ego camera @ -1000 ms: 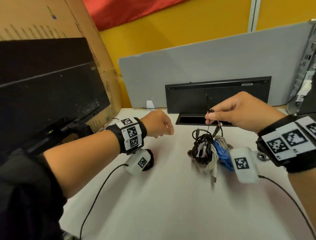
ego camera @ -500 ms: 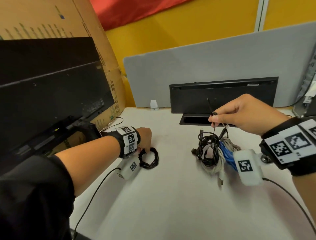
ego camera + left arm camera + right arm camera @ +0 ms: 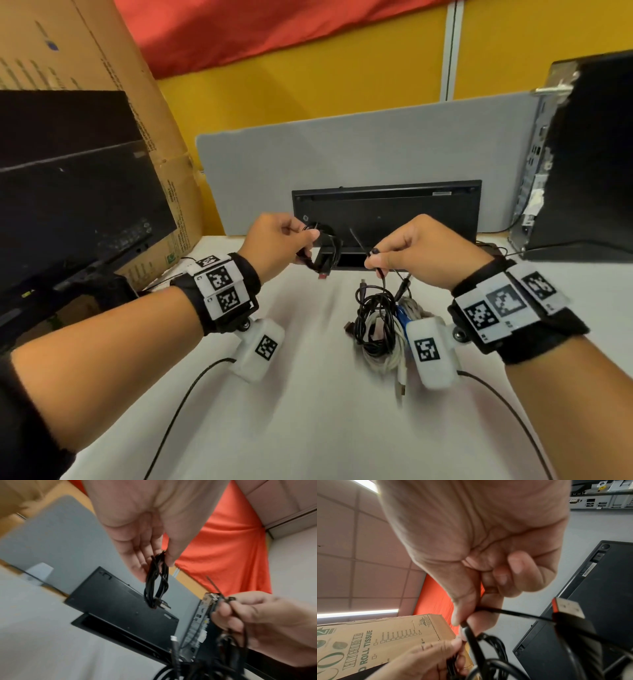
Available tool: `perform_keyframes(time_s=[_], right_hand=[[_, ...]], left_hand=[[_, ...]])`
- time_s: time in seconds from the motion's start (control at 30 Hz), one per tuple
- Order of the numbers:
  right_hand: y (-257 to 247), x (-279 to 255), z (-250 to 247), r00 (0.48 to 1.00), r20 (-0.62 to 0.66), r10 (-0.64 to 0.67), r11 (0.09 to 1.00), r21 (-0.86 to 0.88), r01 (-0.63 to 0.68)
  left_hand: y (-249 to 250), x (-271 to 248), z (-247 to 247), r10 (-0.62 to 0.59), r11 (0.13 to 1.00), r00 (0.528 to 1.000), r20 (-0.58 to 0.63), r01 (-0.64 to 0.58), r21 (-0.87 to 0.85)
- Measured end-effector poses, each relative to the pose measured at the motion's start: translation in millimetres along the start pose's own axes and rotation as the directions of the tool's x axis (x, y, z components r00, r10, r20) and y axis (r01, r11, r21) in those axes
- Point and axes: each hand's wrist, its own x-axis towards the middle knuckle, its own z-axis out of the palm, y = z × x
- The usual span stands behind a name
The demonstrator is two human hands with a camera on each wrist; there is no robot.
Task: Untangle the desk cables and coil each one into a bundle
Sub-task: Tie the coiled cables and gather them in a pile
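My left hand [image 3: 308, 237] is raised over the white desk [image 3: 308, 428] and pinches a small coil of black cable [image 3: 323, 255], whose red-tipped USB plug hangs below. The left wrist view has the same coil [image 3: 156, 584] dangling from my fingertips [image 3: 169, 559]. My right hand [image 3: 373, 261] is level with it, close to its right, and pinches a thin black tie [image 3: 358, 240] between thumb and fingers; in the right wrist view that tie [image 3: 513, 613] sticks out rightwards. Below lies a tangled pile of black, white and blue cables [image 3: 378, 325].
A black keyboard [image 3: 387, 209] leans against the grey divider [image 3: 342, 154], with a dark cable slot [image 3: 352, 261] in front of it. A monitor [image 3: 68, 205] and a cardboard box [image 3: 102, 68] stand at the left, a computer tower [image 3: 582, 171] at the right.
My left hand dropped to the desk at the left, took the small black coil, and lifted it up beside my right hand. The right hand kept its pinch on the tie.
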Motion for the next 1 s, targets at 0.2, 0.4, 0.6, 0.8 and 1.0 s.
perform_keyframes(time_s=[0.2, 0.4, 0.6, 0.8, 1.0], right_hand=[[-3.9, -1.5, 1.2, 1.0, 0.023, 0.019, 1.0, 0.007, -0.019], [-6.2, -3.7, -2.4, 0.998, -0.065, -0.009, 1.0, 0.01, 0.01], [-8.9, -4.8, -0.7, 0.991, -0.114, -0.065, 0.996, 0.048, 0.071], [-10.8, -5.6, 0.3, 0.992, -0.106, -0.069, 0.995, 0.06, 0.076], [-10.7, -4.7, 1.7, 0.991, -0.101, -0.092, 0.994, 0.052, 0.097]], left_hand=[[30.0, -28.1, 23.4, 0.251, 0.963, 0.968, 0.01, -0.249, -0.101], [37.9, -46.1, 33.0, 0.292, 0.942, 0.946, 0.144, -0.259, -0.212], [34.2, -46.6, 39.0, 0.031, 0.895, 0.993, 0.115, 0.024, -0.445], [36.5, -47.0, 42.0, 0.019, 0.88, 0.991, 0.136, 0.048, -0.473], [41.7, -44.5, 41.7, 0.048, 0.921, 0.994, 0.097, -0.006, -0.39]])
